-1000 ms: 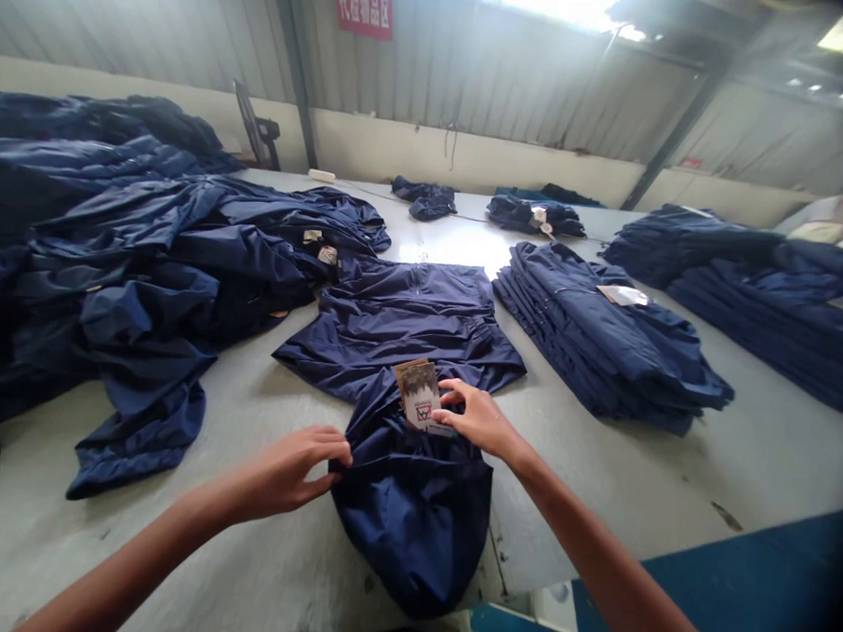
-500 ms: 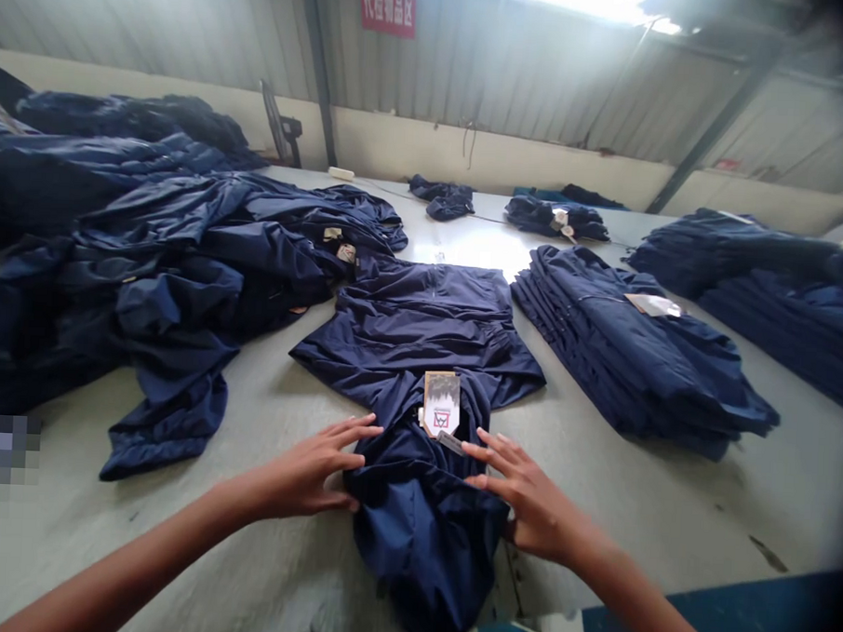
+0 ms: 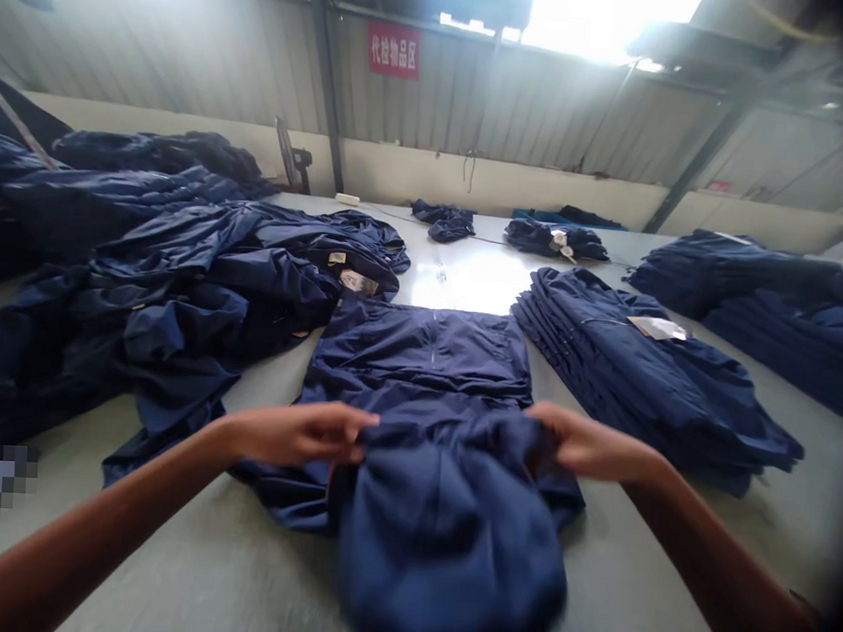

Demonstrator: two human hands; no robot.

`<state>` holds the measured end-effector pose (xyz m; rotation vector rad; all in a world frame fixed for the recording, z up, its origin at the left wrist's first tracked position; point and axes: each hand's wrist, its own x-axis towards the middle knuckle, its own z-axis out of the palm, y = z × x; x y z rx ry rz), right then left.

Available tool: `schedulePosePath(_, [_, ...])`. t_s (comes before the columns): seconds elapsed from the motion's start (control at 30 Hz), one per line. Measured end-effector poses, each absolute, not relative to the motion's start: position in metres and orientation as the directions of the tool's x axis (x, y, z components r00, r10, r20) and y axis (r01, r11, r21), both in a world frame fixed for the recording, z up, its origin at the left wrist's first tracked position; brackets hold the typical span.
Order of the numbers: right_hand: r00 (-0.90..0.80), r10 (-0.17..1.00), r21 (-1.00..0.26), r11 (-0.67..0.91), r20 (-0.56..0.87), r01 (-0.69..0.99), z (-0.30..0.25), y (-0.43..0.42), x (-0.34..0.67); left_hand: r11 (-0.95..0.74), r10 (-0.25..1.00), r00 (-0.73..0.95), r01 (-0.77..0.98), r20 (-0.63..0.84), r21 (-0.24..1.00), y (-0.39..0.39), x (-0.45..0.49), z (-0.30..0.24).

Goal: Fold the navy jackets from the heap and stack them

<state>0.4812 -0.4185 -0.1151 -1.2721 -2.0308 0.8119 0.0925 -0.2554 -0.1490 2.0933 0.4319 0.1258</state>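
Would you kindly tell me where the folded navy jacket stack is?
In the head view, the stack sits right of the spread jacket, just beyond the right hand.

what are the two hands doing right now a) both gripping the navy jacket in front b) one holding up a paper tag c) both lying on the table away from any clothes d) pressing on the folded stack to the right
a, the left hand and the right hand each grip a side of the folded-over navy jacket, with fabric gathered in their fingers.
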Motion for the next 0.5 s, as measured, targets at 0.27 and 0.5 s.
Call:
schedulePosePath(0.27, [0.186,0.865,-0.512,0.091,0.465,0.854,-0.095,-0.243,0.519,-0.565,0.822,0.448,0.564,0.352,0.602,-0.121,0.195,-0.116])
schedulePosePath(0.5, [0.018,0.965,-0.192,0.034,0.262,0.981,-0.178,-0.244,0.497,-0.651,0.759,0.562,0.663,0.328,0.369,-0.127,0.2,-0.185])
